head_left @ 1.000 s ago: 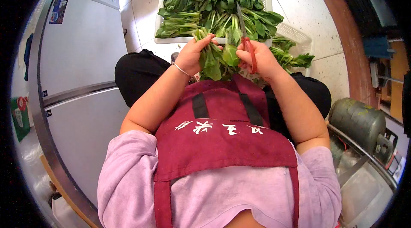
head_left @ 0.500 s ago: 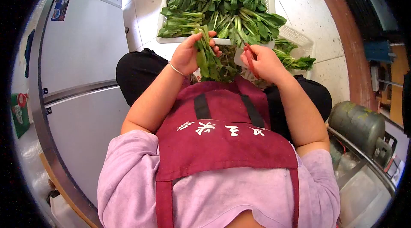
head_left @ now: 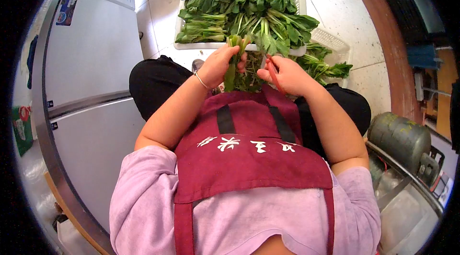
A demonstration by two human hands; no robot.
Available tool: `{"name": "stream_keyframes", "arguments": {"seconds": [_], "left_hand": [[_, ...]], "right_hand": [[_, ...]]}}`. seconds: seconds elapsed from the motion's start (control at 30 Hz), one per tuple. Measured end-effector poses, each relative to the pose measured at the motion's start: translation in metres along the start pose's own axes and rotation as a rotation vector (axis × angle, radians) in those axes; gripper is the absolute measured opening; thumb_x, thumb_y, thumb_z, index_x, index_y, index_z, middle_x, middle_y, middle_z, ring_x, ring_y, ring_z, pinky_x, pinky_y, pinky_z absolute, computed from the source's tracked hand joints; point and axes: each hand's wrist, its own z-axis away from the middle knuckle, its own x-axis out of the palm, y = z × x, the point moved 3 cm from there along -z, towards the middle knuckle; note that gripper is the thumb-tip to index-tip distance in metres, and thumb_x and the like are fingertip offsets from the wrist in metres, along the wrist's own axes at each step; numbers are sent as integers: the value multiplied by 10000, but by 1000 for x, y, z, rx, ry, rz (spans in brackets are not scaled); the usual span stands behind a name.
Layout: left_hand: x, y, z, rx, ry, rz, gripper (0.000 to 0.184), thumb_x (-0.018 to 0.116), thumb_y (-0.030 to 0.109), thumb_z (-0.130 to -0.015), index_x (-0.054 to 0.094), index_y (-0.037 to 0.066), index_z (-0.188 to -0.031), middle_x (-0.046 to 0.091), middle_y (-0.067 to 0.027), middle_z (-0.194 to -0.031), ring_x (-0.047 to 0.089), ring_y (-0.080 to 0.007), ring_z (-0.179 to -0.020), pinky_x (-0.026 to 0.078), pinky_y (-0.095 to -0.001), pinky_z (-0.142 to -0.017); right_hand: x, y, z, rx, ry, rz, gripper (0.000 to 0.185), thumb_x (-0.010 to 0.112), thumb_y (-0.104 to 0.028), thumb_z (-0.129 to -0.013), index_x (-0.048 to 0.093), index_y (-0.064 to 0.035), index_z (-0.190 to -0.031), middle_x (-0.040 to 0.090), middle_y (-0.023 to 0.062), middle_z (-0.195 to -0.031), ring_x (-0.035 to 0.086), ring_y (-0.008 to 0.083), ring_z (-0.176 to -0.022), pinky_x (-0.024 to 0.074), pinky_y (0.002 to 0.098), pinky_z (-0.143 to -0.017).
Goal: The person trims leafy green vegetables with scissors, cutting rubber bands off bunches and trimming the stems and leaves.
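Observation:
My left hand (head_left: 218, 67) is closed around a leafy green vegetable (head_left: 233, 66), its pale stalk ends pointing up and its leaves hanging down. My right hand (head_left: 286, 74) grips a red-handled knife (head_left: 273, 74); its blade points away from me and is hard to make out against the greens. A small gap separates the two hands. Just beyond them stands a white plastic basket (head_left: 301, 1) filled with leafy greens (head_left: 239, 1). Below and between my hands lie loose leaves and trimmings (head_left: 252, 66), partly hidden by my hands and apron.
A second white basket (head_left: 341, 46) with more greens (head_left: 326, 63) sits at the right, partly behind the first. A refrigerator (head_left: 96, 39) stands close on my left. To the right are a gas cylinder (head_left: 400, 140) and a metal rail (head_left: 407, 178). The floor is tiled.
My left hand has shifted slightly right, and the vegetable is turned so its stalk ends show more. My right hand has moved a little left and down with the knife.

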Motion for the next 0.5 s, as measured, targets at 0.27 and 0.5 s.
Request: {"name": "stream_keyframes", "arguments": {"seconds": [0.27,0.5], "left_hand": [[-11,-4,-4,33,52,-303,245,406,236,-904,554,48,-854,510,-19,-748,455,-120,-668,375,-250,-618],[-4,-1,0,97,137,-417,252,415,239,-909,563,38,-878,513,-15,-724,448,-108,-647,359,-243,-587]], "right_hand": [[11,1,-1,58,-99,74,510,592,-484,-806,553,12,-921,595,189,-832,577,332,-798,444,378,-705],[13,-2,-1,67,-136,80,501,583,-494,-812,555,5,-840,581,192,-778,564,325,-740,427,391,-664]]}}
